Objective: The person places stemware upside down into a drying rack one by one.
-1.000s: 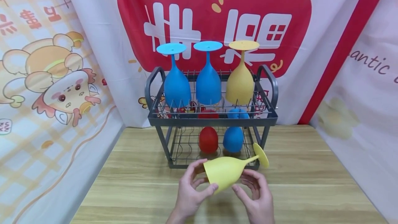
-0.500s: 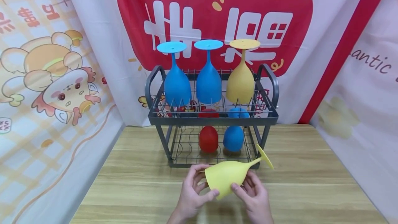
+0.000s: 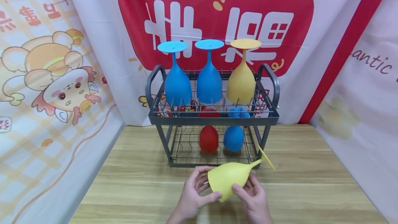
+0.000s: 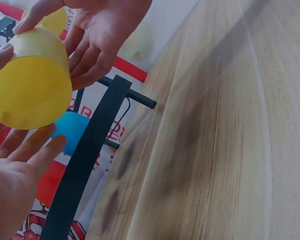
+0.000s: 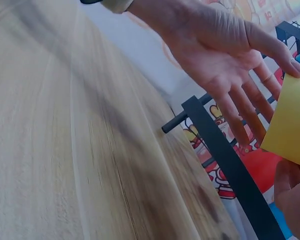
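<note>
A yellow plastic goblet (image 3: 229, 179) lies tilted between both hands, its mouth to the left and its round foot raised to the right. My left hand (image 3: 196, 194) holds it at the rim, thumb on the near side and fingers on the far side. My right hand (image 3: 254, 199) grips the bowl near the stem, its thumb pressed on the front. In the left wrist view the goblet's open mouth (image 4: 30, 92) faces the camera, showing a bare inside. The right wrist view catches just part of the yellow bowl (image 5: 292, 122).
Behind the hands stands a black two-tier rack (image 3: 214, 121). Upside down on top are two blue goblets (image 3: 177, 85) (image 3: 209, 84) and a darker yellow one (image 3: 240, 84). Below hang a red goblet (image 3: 208, 139) and a blue one (image 3: 234, 138). Wooden tabletop (image 3: 136, 182) lies underneath.
The goblet has shifted slightly down and right, its foot turning more edge-on. My right thumb has moved up onto the bowl's front; the left hand stays at the rim. The rack is unchanged.
</note>
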A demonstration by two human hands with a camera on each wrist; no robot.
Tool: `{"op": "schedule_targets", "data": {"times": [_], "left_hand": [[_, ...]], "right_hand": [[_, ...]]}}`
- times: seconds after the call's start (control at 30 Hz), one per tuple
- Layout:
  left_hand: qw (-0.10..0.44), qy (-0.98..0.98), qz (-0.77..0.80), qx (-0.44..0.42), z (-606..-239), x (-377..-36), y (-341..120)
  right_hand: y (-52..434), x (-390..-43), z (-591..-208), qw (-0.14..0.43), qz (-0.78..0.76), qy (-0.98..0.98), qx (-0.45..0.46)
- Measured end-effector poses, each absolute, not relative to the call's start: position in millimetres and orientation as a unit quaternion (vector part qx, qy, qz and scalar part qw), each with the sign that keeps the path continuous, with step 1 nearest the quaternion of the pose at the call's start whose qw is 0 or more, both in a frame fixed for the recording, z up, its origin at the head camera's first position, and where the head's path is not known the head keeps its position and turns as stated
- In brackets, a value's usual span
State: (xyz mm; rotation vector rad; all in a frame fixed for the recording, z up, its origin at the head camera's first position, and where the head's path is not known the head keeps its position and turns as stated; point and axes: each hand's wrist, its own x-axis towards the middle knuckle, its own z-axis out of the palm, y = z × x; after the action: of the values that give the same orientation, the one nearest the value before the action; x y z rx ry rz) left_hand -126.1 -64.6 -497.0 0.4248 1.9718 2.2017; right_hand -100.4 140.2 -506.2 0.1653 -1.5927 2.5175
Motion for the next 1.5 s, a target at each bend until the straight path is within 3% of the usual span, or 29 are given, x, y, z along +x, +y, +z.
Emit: {"op": "schedule_targets", "data": {"times": [0.1, 0.23, 0.43, 0.53, 0.73, 1.03, 1.23, 1.5], "left_hand": [[0.059, 0.671, 0.722, 0.155, -497.6, -126.4, -67.5], [-0.019, 0.694, 0.707, 0.139, -500.9, -128.0, -74.5], [-0.178, 0.697, 0.695, -0.005, -504.4, -142.1, -92.1], [-0.211, 0.697, 0.681, -0.075, -504.0, -151.8, -105.9], [-0.202, 0.705, 0.667, -0.129, -508.0, -168.9, -131.3], [-0.136, 0.716, 0.675, -0.119, -526.7, -189.2, -150.7], [-0.095, 0.721, 0.673, -0.133, -534.1, -195.0, -158.7], [-0.1, 0.705, 0.691, -0.123, -542.4, -202.4, -160.7]], "right_hand": [[139.8, -101.0, -503.5, 0.094, 0.826, -0.554, 0.04], [139.5, -101.0, -494.4, 0.104, 0.794, -0.599, 0.014], [136.7, -105.5, -483.3, 0.113, 0.723, -0.681, 0.033], [134.4, -110.9, -484.4, 0.131, 0.688, -0.709, 0.078], [123.8, -121.3, -483.3, 0.162, 0.636, -0.747, 0.103], [101.7, -141.6, -477.5, 0.235, 0.536, -0.794, 0.163], [85.3, -156.4, -476.3, 0.221, 0.532, -0.795, 0.188], [66.6, -175.4, -476.7, 0.219, 0.503, -0.812, 0.199]]}}
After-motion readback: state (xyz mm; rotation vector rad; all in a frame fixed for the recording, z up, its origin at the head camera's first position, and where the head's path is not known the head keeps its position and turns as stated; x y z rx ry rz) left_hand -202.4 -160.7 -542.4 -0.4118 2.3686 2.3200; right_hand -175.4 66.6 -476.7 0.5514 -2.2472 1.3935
